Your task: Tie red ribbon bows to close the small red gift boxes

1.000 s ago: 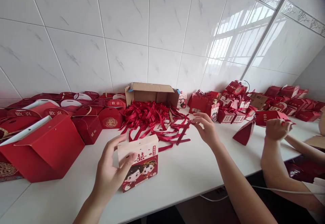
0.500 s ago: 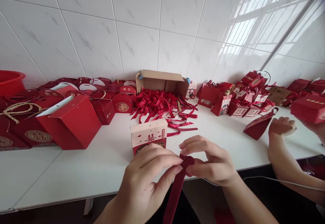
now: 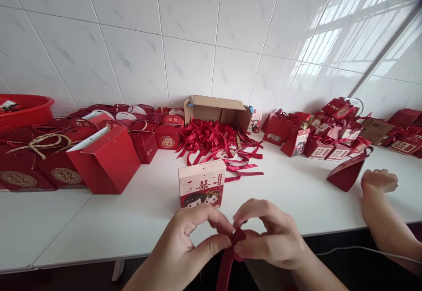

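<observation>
A dark red ribbon (image 3: 224,268) hangs down past the table's front edge, its upper part folded over between my hands. My left hand (image 3: 189,242) pinches it from the left, thumb and fingertips meeting at the fold. From the other side my right hand (image 3: 275,236) grips the folded part between thumb and fingers, with the index finger arched above. Just behind my hands a cream and red gift box (image 3: 202,184) with cartoon figures stands upright on the white table (image 3: 138,220); my left hand covers its lower edge.
A heap of red ribbons (image 3: 214,137) spills from a cardboard box (image 3: 219,103) against the tiled wall. Red gift boxes (image 3: 108,163) crowd the left, beside a red basin (image 3: 28,110). More boxes (image 3: 318,147) stand right, near another person's closed hand (image 3: 379,181).
My hands and the ribbon sit lower in view, and the fold looks narrower. The view has shifted left. The red box near the co-worker's hand is out of sight.
</observation>
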`<action>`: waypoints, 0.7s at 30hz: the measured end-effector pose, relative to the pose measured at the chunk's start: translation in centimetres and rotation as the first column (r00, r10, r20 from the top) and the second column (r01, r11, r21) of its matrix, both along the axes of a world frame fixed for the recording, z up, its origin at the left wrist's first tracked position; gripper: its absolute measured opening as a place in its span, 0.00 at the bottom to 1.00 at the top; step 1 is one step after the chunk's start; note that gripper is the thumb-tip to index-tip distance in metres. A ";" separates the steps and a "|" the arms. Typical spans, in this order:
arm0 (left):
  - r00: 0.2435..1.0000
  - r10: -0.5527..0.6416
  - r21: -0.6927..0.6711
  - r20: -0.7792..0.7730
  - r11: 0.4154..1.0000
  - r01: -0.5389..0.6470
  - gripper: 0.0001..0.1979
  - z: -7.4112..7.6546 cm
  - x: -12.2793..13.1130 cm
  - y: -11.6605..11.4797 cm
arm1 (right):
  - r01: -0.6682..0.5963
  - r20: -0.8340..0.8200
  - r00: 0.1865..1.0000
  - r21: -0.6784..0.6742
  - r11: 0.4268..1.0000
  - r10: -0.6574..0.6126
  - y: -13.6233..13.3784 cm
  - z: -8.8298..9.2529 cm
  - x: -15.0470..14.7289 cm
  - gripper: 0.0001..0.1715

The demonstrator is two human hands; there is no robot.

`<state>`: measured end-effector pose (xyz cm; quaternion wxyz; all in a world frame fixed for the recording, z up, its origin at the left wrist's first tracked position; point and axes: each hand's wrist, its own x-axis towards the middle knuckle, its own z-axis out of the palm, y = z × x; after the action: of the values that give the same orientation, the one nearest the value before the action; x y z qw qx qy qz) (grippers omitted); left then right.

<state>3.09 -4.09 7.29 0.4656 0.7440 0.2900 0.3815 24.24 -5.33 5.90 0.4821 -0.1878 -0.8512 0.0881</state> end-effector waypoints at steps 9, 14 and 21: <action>0.997 0.074 -0.008 0.023 0.997 -0.074 0.03 -1.5 -0.4 0.4 | -0.025 -0.087 0.996 0.069 0.997 0.031 0.4 -1.5 -1.8 0.12; 0.993 0.116 0.068 0.019 0.991 -0.117 0.04 -1.6 -0.4 0.6 | 0.029 -0.058 0.998 0.012 1.000 -0.028 0.2 -2.1 -1.9 0.19; 0.970 0.235 0.282 0.057 0.929 -0.241 0.06 -2.4 -0.3 -0.3 | 0.123 -0.080 0.989 0.032 0.992 -0.120 -0.2 -1.8 -2.7 0.21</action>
<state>2.83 -4.38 4.93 0.3065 0.7587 0.3146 0.4812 21.56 -5.50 4.08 0.5229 -0.2268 -0.8201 0.0501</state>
